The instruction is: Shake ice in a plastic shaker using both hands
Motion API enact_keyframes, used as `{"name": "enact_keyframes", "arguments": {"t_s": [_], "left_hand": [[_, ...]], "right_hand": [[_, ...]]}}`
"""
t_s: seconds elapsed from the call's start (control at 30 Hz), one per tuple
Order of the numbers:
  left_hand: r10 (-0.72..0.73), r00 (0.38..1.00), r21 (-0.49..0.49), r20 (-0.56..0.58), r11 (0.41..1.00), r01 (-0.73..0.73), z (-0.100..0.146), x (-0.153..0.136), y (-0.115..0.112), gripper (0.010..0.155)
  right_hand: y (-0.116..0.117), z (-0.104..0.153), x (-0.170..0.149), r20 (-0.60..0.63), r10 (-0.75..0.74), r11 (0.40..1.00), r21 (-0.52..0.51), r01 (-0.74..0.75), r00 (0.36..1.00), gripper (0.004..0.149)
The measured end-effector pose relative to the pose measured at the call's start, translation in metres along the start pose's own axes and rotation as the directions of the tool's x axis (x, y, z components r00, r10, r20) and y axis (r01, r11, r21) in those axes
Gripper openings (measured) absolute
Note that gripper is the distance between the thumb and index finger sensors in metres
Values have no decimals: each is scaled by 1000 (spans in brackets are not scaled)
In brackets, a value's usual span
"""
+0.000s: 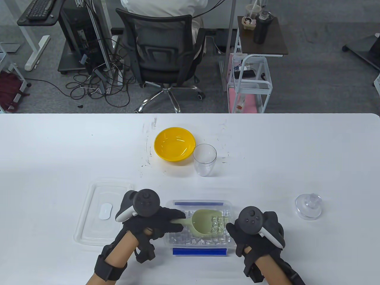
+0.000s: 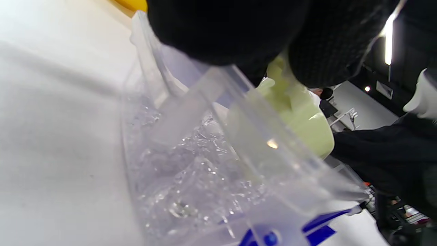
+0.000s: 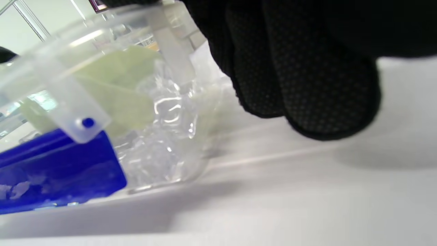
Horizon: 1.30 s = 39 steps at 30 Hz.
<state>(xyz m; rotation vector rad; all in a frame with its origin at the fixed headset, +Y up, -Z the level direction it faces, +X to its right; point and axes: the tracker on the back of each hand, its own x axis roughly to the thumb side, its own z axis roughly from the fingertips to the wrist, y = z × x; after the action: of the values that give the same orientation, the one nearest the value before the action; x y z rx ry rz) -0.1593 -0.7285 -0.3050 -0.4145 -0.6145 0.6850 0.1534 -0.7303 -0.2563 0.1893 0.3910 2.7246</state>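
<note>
Holding the green scoop (image 1: 204, 221) by its handle, the left hand (image 1: 161, 218) is curled in a narrow grip over the ice box (image 1: 199, 203); the right hand (image 1: 252, 230) is laid against the box's side, its grip unclear. The shaker cup (image 1: 204, 159) is stood well beyond on the bench (image 1: 59, 154).

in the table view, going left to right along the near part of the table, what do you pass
container lid → left hand → green scoop in the ice box → right hand → clear shaker lid
</note>
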Motion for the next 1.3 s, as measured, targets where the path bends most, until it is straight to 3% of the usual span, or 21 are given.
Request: {"name": "enact_keyframes", "arguments": {"t_s": [0.43, 0.97, 1.3], "left_hand": [[127, 991, -14, 40, 992, -127, 2, -18, 8, 57], [151, 988, -14, 45, 989, -150, 5, -20, 14, 56], [90, 994, -35, 59, 995, -88, 0, -6, 1, 57]], "right_hand": [[0, -2, -3, 3, -44, 999, 22, 44, 999, 90], [1, -3, -5, 8, -68, 997, 29, 67, 998, 91], [0, -3, -7, 0, -74, 997, 24, 74, 997, 91]]}}
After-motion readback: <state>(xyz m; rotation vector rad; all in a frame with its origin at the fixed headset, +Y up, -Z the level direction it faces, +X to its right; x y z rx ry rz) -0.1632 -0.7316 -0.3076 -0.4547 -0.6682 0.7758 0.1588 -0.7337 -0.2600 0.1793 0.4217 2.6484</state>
